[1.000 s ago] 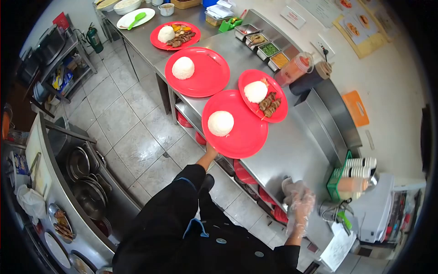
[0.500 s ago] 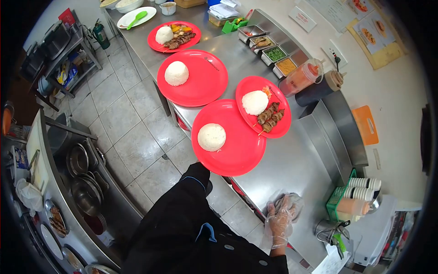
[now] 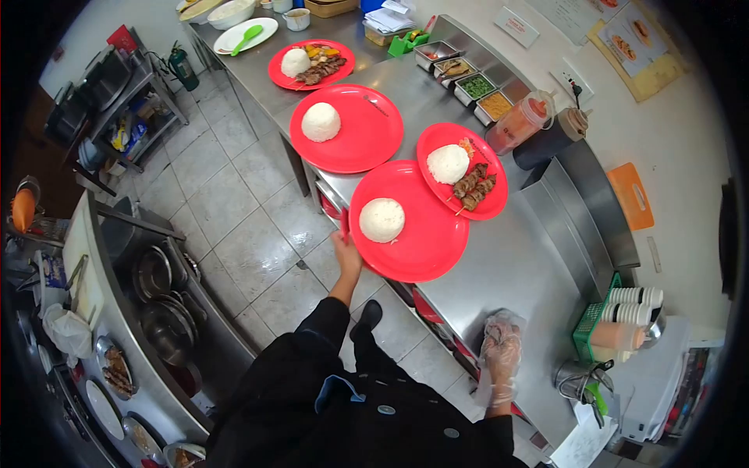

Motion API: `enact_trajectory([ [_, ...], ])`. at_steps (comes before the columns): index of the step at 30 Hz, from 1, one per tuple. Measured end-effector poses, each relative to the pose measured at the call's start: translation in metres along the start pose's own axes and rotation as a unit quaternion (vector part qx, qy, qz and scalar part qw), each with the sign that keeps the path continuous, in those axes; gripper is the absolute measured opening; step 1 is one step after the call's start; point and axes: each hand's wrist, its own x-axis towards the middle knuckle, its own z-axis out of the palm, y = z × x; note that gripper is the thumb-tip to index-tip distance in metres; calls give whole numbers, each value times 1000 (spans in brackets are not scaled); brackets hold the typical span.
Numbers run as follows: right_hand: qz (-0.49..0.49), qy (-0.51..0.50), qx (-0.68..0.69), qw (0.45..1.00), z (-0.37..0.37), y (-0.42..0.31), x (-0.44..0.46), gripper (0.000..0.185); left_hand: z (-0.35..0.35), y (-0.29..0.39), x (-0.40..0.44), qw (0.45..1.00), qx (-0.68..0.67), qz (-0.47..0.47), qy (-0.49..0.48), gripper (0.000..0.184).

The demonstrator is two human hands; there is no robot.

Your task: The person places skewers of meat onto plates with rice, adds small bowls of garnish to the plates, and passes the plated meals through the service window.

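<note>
My bare left hand (image 3: 346, 253) is at the counter's front edge, beside the nearest red plate (image 3: 433, 246). Its fingers are curled at a narrow red piece (image 3: 344, 224), whose kind I cannot make out. That plate bears a rice mound (image 3: 382, 220). My right hand (image 3: 502, 347), in a clear plastic glove, rests on the steel counter with its fingers curled over something greyish, perhaps a cloth, mostly hidden. Another red plate (image 3: 374, 152) with rice lies farther back. A smaller red plate (image 3: 488, 204) with rice and skewered meat (image 3: 474, 187) overlaps the nearest plate's rim.
Sauce bottles (image 3: 521, 125) and steel tubs of toppings (image 3: 476, 87) line the wall side. A green basket of cups (image 3: 585, 331) stands at the right. Farther back is a filled red plate (image 3: 337, 76). Pans (image 3: 168, 320) sit on a shelf at left.
My left hand has come into view at the counter edge near the closest plate. My right hand's fingers have drawn in, and less of the grey thing shows. The whole view has shifted slightly.
</note>
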Motion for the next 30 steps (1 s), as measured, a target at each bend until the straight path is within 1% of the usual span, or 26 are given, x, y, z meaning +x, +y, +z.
enact_trajectory([
  [1, -3, -4, 8, 1000, -7, -16, -10, 37, -30, 16, -8, 997, 44, 3, 66, 40],
  [2, -11, -91, 297, 950, -11, -31, -23, 37, -65, 35, -20, 987, 90, 5, 133, 37],
  [3, -17, -171, 559, 811, -11, -43, -29, 37, -100, 66, -36, 983, 58, 60, 165, 35],
  [4, -167, -299, 410, 846, -13, -61, -10, 39, -138, 80, -43, 974, 83, 98, 186, 35],
  [5, -211, -282, 396, 848, -15, -86, -17, 40, -175, 86, -48, 972, 73, 125, 186, 37],
  [6, -255, -264, 382, 848, -18, -124, -30, 42, -204, 111, -62, 983, 1, 102, 153, 38],
  [7, -360, -270, 354, 820, -8, -153, -25, 46, -222, 137, -76, 980, 6, 108, 165, 38],
  [8, -388, -274, 344, 810, -3, -186, -25, 47, -238, 160, -91, 982, -76, 89, 147, 38],
  [9, -426, -213, 332, 814, 4, -219, -29, 49, -251, 182, -105, 977, -159, 71, 127, 38],
  [10, -463, -149, 319, 814, 14, -250, -33, 51, -256, 202, -118, 974, -173, 79, 122, 36],
  [11, -514, -33, 250, 820, 26, -282, -29, 52, -254, 222, -134, 972, -173, 86, 132, 36],
  [13, -561, 83, 179, 804, 33, -315, -48, 54, -245, 257, -158, 978, -83, 156, 112, 34],
  [14, -600, 80, 175, 777, 25, -321, -66, 53, -248, 266, -159, 974, -113, 171, 101, 33],
  [15, -637, 77, 171, 748, 17, -325, -85, 53, -254, 274, -158, 972, -114, 173, 110, 33],
  [16, -671, 76, 167, 719, 14, -326, -99, 52, -261, 282, -156, 959, -155, 196, 133, 34],
  [17, -675, 80, 168, 714, 24, -322, -99, 52, -266, 293, -152, 942, -197, 223, 153, 35],
  [18, -676, 147, 156, 705, 41, -307, -91, 51, -270, 304, -152, 934, -174, 267, 163, 34],
  [19, -673, 210, 141, 695, 48, -291, -83, 50, -274, 308, -156, 934, -175, 266, 163, 34],
  [20, -633, 230, 135, 727, 38, -282, -69, 50, -273, 311, -159, 945, -155, 259, 127, 34],
  [21, -571, 236, 137, 774, 14, -283, -55, 49, -271, 315, -162, 955, -133, 251, 88, 33],
  [22, -523, 242, 147, 804, -8, -286, -44, 48, -263, 319, -167, 958, -123, 251, 58, 33],
  [23, -500, 240, 161, 816, -23, -295, -43, 47, -251, 316, -169, 961, -130, 243, 28, 33],
  [26, -550, 200, 156, 796, -18, -289, -74, 45, -219, 321, -165, 958, -159, 238, -18, 33],
  [28, -599, 176, 121, 772, 4, -270, -91, 43, -212, 324, -144, 922, -169, 343, 60, 33],
  [29, -594, 193, 103, 774, 14, -259, -87, 42, -214, 332, -145, 921, -198, 333, 47, 32],
  [30, -562, 228, 98, 789, 14, -245, -74, 42, -217, 337, -149, 928, -202, 314, 1, 32],
])
